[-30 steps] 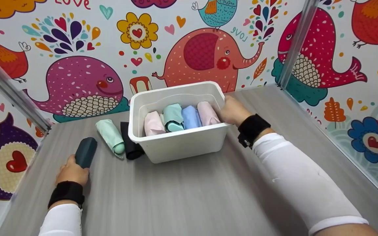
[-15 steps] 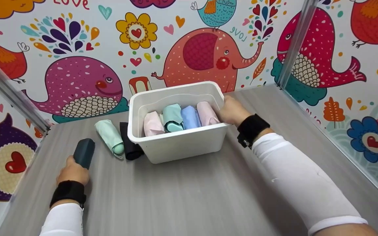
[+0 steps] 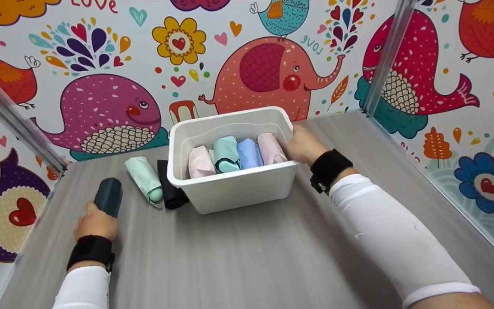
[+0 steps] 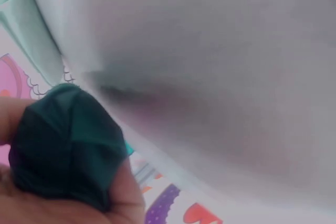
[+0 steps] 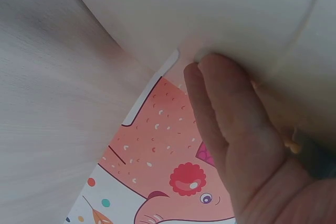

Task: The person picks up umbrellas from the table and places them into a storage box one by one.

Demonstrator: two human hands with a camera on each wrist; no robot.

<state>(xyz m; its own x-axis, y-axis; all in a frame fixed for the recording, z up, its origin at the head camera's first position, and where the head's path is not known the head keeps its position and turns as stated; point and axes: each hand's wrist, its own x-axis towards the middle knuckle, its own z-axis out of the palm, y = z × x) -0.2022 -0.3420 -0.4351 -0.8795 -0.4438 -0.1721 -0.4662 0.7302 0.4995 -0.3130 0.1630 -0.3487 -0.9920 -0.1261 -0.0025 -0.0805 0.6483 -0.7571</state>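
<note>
My left hand (image 3: 95, 223) grips a dark teal folded umbrella (image 3: 108, 197) at the table's left side. In the left wrist view the same umbrella (image 4: 68, 148) shows end-on, with fingers and thumb around it. My right hand (image 3: 306, 146) holds the right end of a white plastic bin (image 3: 238, 193) at its rim. In the right wrist view, the fingers (image 5: 226, 93) lie against the bin's outside. Inside the bin, folded umbrellas lie side by side: a pink one (image 3: 201, 163), a green one (image 3: 226, 150), a blue one (image 3: 250, 153) and another pink one (image 3: 271, 148).
A mint green folded umbrella (image 3: 144, 179) and a black one (image 3: 170, 189) lie left of the bin, the black one partly hidden by it. Printed walls with metal corner posts (image 3: 388, 60) enclose the grey table (image 3: 230, 262).
The dark teal umbrella has turned and shifted slightly left in my left hand's grip, while the wrist has moved slightly right. My right hand and the bin stay in place.
</note>
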